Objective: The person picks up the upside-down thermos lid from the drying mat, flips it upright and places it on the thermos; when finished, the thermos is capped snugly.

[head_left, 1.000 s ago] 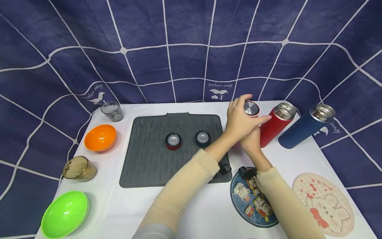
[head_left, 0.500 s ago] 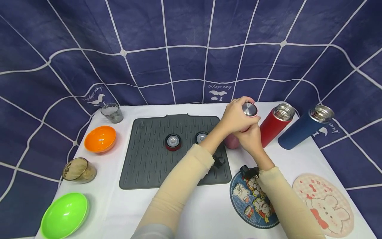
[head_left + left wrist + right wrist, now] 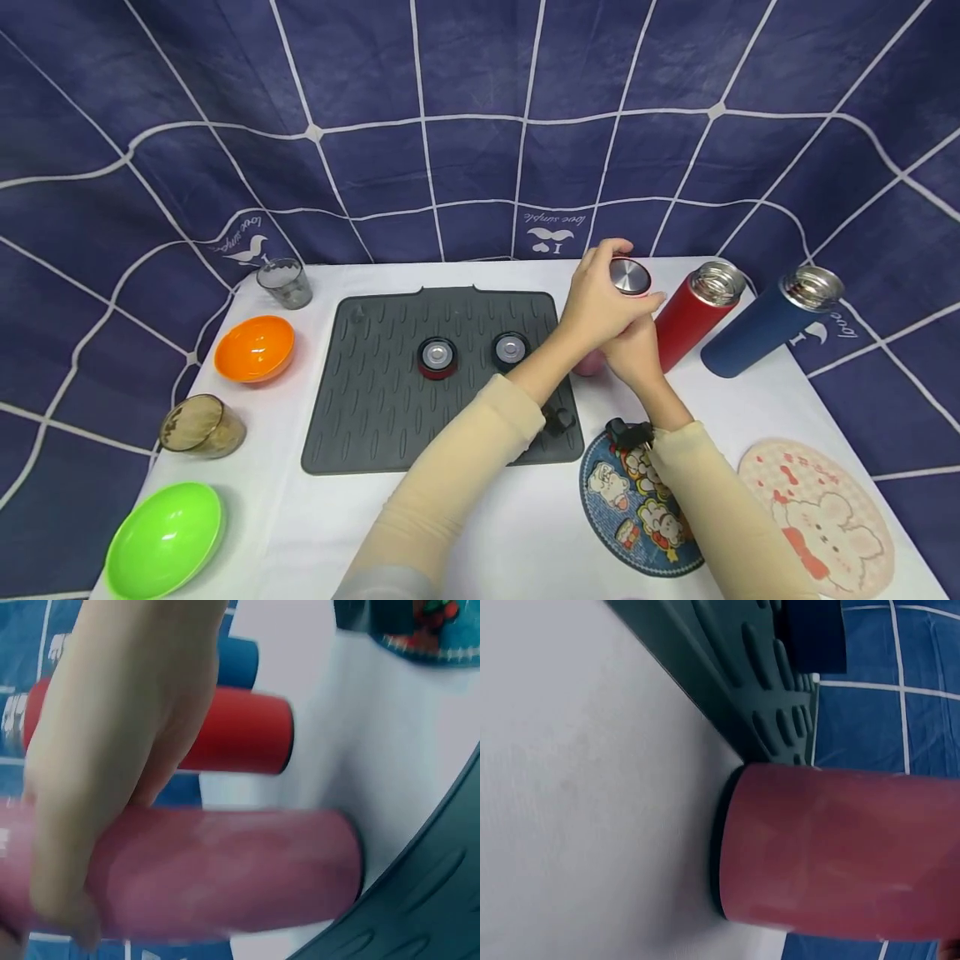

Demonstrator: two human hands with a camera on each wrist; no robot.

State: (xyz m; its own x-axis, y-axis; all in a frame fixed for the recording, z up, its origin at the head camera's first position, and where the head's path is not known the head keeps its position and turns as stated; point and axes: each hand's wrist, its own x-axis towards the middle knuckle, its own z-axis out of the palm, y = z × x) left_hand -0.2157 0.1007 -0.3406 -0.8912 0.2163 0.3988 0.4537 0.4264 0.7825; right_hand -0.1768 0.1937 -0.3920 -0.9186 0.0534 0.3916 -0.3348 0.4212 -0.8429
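Note:
A pink insulated bottle (image 3: 232, 874) stands upright on the white table at the right edge of the dark drying mat, its base (image 3: 780, 847) down on the cloth. My left hand (image 3: 602, 302) grips the steel-topped lid (image 3: 630, 277) from above, fingers round the far side and thumb reaching right. Below it, my right hand (image 3: 633, 348) wraps round the bottle's body, and in the left wrist view its fingers (image 3: 64, 900) curl over the pink side. Both hands hide most of the bottle in the head view. Just right stand a red bottle (image 3: 690, 317) and a blue bottle (image 3: 753, 329), both lidless.
Two lids, one red-edged (image 3: 437, 357) and one dark (image 3: 511, 350), lie on the mat (image 3: 360, 417). Along the left are a grey glass (image 3: 285, 283), orange bowl (image 3: 255, 348), brown glass (image 3: 202, 427) and green bowl (image 3: 165, 537). Blue (image 3: 607, 533) and pink (image 3: 817, 517) round mats lie front right.
My left hand, with the lid, swings slightly left and then back right, its thumb shifting with it. My right hand keeps its hold on the bottle's body.

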